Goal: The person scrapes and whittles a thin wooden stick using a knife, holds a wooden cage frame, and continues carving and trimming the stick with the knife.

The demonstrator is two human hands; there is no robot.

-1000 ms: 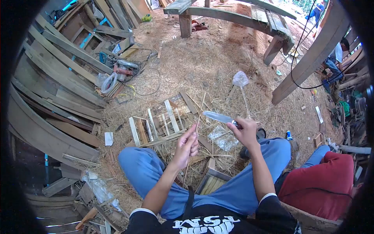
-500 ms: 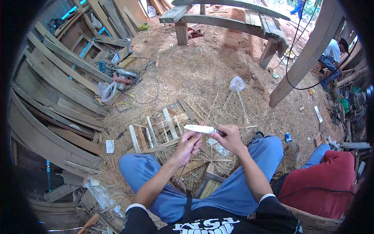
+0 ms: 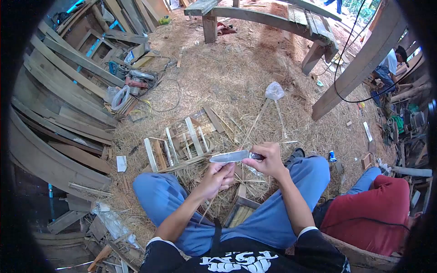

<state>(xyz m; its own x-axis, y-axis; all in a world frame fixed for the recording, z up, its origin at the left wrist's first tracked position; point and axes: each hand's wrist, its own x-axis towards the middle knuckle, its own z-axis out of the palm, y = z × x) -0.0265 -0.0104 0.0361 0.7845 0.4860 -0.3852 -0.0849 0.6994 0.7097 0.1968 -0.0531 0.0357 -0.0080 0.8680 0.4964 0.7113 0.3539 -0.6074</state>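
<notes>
My right hand [image 3: 268,160] is closed round the dark handle of a knife [image 3: 227,157], whose broad blade points left with its flat side up. Just under the blade, my left hand [image 3: 217,178] is pinched on a thin wooden strip [image 3: 206,212], which slants down toward my lap. The blade crosses over the left fingertips and hides part of the strip, so I cannot tell whether its edge touches the wood. Between my legs lies a small wooden box [image 3: 245,212] with slats inside. Beyond my left knee rests a slatted wooden frame [image 3: 195,136].
Straw and shavings cover the ground. A wooden bench [image 3: 255,14] stands ahead, a slanted post [image 3: 353,68] to the right. Power tools [image 3: 137,81] and stacked planks [image 3: 63,98] are on the left. A person in red [image 3: 368,216] sits close at right; another person [image 3: 387,68] bends farther off.
The knife has tilted, its tip lower, and the blade now looks grey instead of bright white. Both hands keep their holds. The whole view has shifted slightly.
</notes>
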